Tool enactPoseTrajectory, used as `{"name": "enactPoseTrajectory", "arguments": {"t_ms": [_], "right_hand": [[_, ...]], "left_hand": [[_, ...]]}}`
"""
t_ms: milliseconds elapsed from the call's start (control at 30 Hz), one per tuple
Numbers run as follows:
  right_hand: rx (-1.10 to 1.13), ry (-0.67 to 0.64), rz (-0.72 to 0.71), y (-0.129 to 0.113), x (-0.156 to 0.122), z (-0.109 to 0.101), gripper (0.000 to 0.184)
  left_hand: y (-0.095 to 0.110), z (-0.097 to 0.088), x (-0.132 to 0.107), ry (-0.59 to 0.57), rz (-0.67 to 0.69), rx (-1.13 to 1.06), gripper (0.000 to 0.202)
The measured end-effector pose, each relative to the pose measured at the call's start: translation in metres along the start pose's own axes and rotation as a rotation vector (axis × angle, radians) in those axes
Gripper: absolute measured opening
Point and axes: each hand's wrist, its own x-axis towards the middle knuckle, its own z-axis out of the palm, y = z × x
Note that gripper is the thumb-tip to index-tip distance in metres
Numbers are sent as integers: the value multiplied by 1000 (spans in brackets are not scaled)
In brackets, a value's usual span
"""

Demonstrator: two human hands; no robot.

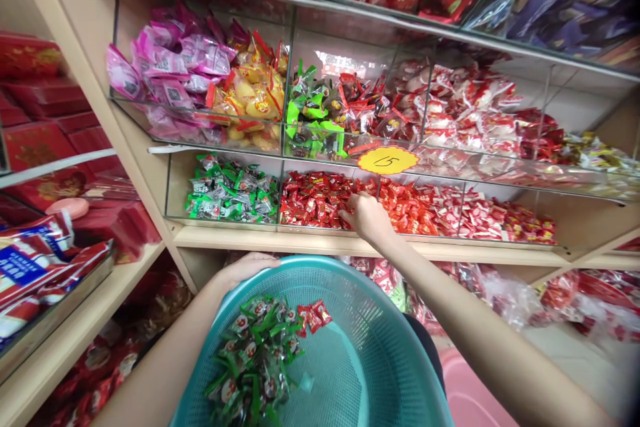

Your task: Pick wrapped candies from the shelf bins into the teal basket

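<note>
My left hand [253, 268] is closed over the far left rim of a teal plastic basket [400, 340] with mesh sides. Inside it, on the left, lies a heap of green-and-clear wrapped candies [255, 353]. A few red wrapped candies [314, 317] rest beside that heap. My right hand [369, 217] reaches over the front of the lowest shelf, at a compartment of red wrapped candies [317, 200]. Its fingers are curled in among them; what they hold, if anything, is hidden. Orange-red wrapped candies [413, 207] fill the space just right of this hand.
Green-wrapped candies [233, 190] occupy the lowest shelf's left compartment. Clear dividers and front panels edge the bins. A yellow price tag [388, 161] marked 15 hangs above my right hand. Red boxes [45, 140] stand on the left shelves. A pink tub [470, 390] sits at lower right.
</note>
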Motion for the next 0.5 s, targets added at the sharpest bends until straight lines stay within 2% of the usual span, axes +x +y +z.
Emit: {"name": "enactPoseTrajectory", "arguments": {"t_ms": [100, 200, 367, 500], "right_hand": [[-67, -44, 35, -7, 3, 10, 21], [-74, -35, 55, -8, 5, 13, 17], [3, 47, 61, -1, 6, 4, 18], [132, 161, 34, 6, 0, -8, 17]], "left_hand": [[0, 0, -1, -9, 2, -19, 34], [0, 0, -1, 3, 1, -31, 33], [1, 1, -2, 14, -7, -31, 33], [0, 0, -1, -1, 13, -22, 33]]}}
